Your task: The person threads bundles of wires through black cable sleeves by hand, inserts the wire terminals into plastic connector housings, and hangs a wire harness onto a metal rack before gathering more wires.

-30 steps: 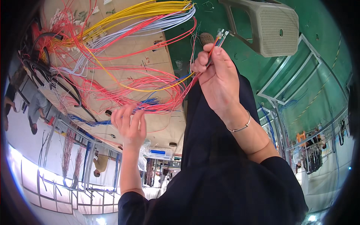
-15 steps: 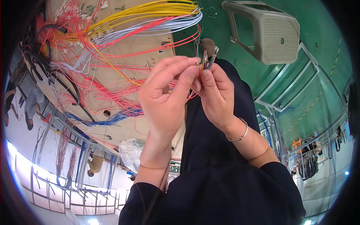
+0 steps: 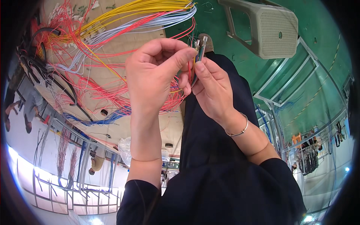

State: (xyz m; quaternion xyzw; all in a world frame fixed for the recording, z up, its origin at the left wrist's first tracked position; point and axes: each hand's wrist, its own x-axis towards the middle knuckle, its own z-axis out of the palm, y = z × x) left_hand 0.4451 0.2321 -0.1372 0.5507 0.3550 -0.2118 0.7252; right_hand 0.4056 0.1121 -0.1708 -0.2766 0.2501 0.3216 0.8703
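Observation:
My right hand (image 3: 213,86) is closed around a few thin wires (image 3: 197,60), coloured green, yellow, red and dark. Shiny metal terminals (image 3: 204,39) cap their upper ends, standing up past the fingertips. My left hand (image 3: 152,75) is pinched at the left side of this small bunch, thumb and forefinger pressed together by the terminals. A red wire (image 3: 189,71) runs down between the two hands from that pinch; its tip is hidden by the fingers. Long red wires (image 3: 108,92) trail across the board behind my left hand.
Bundles of yellow wires (image 3: 142,6) and pale grey wires (image 3: 138,23) lie on the board (image 3: 112,41), with black tubing (image 3: 65,84) and blue wires (image 3: 93,119). A beige plastic stool (image 3: 277,32) lies tipped on the green floor. Beside it is a metal frame (image 3: 285,82). People are farther off.
Both hands have shifted a little left and upward with the wires. My left fingers have moved to the terminals' left side, and more of the red wire shows between the hands.

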